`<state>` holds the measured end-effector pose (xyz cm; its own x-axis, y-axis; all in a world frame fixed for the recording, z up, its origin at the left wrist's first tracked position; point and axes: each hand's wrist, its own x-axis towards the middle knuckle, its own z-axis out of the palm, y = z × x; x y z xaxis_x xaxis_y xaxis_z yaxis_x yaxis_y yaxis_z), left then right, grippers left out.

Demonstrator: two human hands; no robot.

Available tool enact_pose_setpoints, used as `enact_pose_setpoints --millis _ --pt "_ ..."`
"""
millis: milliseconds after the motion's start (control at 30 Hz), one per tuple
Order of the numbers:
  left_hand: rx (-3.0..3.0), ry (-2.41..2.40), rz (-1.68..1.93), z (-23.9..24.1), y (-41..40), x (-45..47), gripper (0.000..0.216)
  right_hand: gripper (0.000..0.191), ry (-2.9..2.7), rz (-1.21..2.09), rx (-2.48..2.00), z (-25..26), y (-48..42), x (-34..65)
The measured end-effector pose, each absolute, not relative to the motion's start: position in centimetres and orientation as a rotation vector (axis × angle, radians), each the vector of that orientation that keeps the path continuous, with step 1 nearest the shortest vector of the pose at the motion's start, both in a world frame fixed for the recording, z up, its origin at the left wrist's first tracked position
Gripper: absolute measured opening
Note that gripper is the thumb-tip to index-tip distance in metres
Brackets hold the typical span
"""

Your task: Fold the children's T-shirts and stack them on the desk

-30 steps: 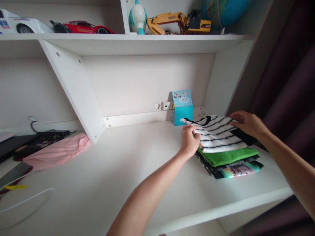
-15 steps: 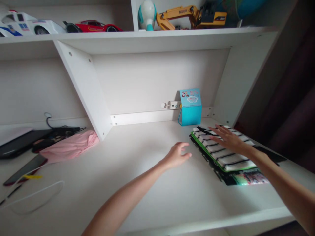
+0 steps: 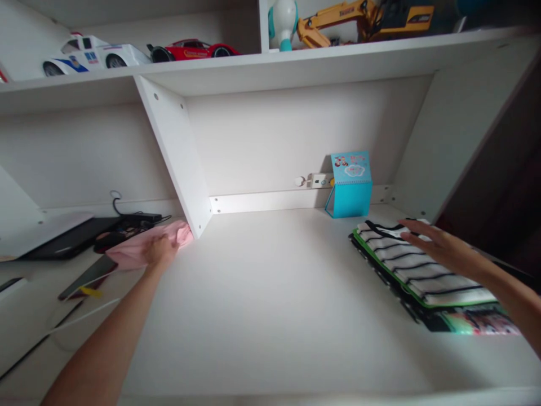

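At the left, my left hand point(image 3: 160, 250) is down on a crumpled pink cloth point(image 3: 131, 248), its fingers curled into the fabric and slightly blurred. Over at the right, my right hand point(image 3: 442, 248) hovers over or rests lightly on a folded black-and-white striped shirt point(image 3: 406, 262); I cannot tell whether it touches. Its fingers are stretched out and hold nothing. The shirt tops a stack of folded clothes, with a green-edged layer and a dark printed garment point(image 3: 477, 321) underneath.
A blue desk calendar point(image 3: 350, 194) stands by a wall socket point(image 3: 320, 180). A white upright panel point(image 3: 173, 146) divides the desk. Left of it lie a black laptop-like device point(image 3: 71, 239), a dark flat device point(image 3: 91, 273) and cables. Toy cars point(image 3: 194, 49) and a toy excavator point(image 3: 363, 22) sit on the shelf.
My left hand has moved left from mid-desk onto the pink cloth and closed on it. My right hand stays over the striped shirt. The view has turned left.
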<state>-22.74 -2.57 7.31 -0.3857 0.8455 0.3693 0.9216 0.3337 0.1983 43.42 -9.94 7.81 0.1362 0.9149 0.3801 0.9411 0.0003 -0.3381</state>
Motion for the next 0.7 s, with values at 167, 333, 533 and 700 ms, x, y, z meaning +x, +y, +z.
enact_pose_setpoints --millis 167,333,533,700 --pt "-1.392 -2.595 -0.586 8.4 -3.1 -23.7 0.027 0.044 -1.889 0.157 -1.833 8.9 -10.7 41.8" --pt "-1.355 -2.404 -0.875 14.3 -4.7 -19.7 0.034 0.042 -1.844 0.179 -1.687 11.2 -12.0 39.4" --pt "-2.604 -1.555 -1.315 19.9 -12.3 -3.2 0.022 0.071 -2.031 0.425 -1.163 13.6 -14.2 27.2" --pt "-3.211 -1.105 -1.257 21.2 -16.6 4.6 0.021 0.021 -2.288 0.330 -1.203 13.6 -14.7 21.3"
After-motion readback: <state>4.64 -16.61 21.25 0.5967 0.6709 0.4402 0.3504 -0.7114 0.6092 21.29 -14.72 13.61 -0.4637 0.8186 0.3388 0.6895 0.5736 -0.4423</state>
